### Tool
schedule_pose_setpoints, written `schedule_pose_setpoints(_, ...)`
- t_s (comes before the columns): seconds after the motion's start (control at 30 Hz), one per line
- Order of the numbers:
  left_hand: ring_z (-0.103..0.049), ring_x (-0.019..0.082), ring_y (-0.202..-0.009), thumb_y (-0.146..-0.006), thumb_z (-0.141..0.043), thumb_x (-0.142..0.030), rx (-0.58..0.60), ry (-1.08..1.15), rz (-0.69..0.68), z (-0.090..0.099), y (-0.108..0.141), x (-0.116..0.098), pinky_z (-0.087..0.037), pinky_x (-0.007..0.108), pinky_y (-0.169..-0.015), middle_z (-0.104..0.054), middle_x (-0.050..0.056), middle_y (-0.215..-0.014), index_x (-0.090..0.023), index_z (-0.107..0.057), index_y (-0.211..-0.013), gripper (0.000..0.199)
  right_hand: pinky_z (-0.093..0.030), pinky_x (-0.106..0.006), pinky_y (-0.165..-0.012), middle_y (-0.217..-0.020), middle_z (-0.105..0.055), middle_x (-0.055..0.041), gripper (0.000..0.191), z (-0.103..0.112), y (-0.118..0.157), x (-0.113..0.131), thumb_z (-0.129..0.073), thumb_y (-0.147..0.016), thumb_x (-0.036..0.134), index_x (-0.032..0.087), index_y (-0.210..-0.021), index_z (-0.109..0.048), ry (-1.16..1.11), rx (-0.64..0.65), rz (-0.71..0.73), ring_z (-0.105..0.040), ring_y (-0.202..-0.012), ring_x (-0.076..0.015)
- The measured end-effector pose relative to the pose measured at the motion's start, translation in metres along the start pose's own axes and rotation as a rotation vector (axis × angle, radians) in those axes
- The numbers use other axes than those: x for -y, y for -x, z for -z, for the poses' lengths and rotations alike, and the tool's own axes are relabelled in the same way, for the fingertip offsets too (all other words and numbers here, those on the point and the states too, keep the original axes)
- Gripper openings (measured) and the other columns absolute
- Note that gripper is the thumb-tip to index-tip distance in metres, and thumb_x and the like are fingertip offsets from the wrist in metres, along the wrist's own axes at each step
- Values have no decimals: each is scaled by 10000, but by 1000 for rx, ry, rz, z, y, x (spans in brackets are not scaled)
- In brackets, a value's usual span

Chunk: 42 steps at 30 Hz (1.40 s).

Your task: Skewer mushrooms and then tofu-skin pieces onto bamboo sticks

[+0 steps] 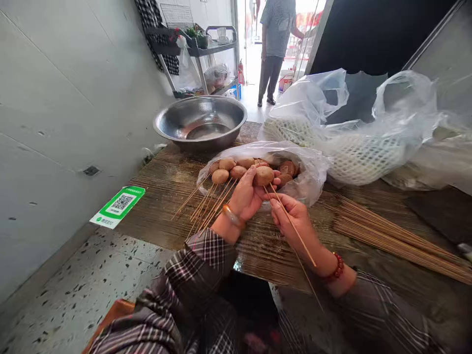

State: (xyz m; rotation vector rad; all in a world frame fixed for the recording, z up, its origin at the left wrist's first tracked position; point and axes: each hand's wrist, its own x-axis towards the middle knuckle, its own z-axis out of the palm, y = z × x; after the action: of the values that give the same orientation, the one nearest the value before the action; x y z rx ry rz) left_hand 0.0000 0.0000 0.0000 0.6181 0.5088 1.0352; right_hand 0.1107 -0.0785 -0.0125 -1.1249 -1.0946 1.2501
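Fingers (250, 174) of the left hand (246, 195) curl snugly around a brown egg-shaped food piece (264, 176) above the dark wooden bench (256, 253). Right-hand (293, 219) fingers, just below it, pinch thin wooden skewers (303, 243) meeting its lower edge.

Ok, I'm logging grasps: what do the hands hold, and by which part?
Left hand holds a brown oval piece by its sides; right hand pinches a skewer near its far end.

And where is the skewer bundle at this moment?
In the head view, the skewer bundle lies at right on the wooden table, beyond the red beaded bracelet.
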Motion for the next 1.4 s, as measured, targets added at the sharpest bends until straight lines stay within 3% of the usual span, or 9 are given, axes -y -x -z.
schedule_pose_setpoints(0.2,-699,176,-796,-1034,-379,-362,-8,-8,-16,0,-1,-1,-584,279,-675,-728,140,-1041,-140,-585,-1112,313,-225,-224,-400,-498,-424,98,365,0,-1,-1,-622,-862,480,152,-1019,-650,-17,-11,12,-307,-418,-68)
schedule_pose_setpoints(0.63,-689,179,-764,-994,-494,-388,-47,-29,-60,-4,-2,1,-564,303,-702,-729,133,-992,-137,-590,-1047,274,-232,-207,-384,-487,-450,119,400,-1,-2,-4,-630,-875,483,171,-1116,-560,-42,-6,36,-305,-397,-65)
schedule_pose_setpoints(0.97,-684,149,-759,-876,-686,-298,-30,-89,-125,-4,-1,4,-545,273,-724,-724,93,-976,-158,-576,-1036,239,-200,-164,-312,-472,-484,134,338,-1,-2,-6,-648,-861,492,243,-916,-427,-71,-45,27,-305,-328,-50)
schedule_pose_setpoints(1.4,-668,144,-754,-826,-718,-282,3,-138,-104,-9,1,7,-539,253,-673,-704,74,-945,-166,-549,-1014,279,-193,-133,-311,-457,-496,128,388,-5,-6,-2,-725,-784,429,242,-786,-384,-280,-78,-34,-307,-318,-27)
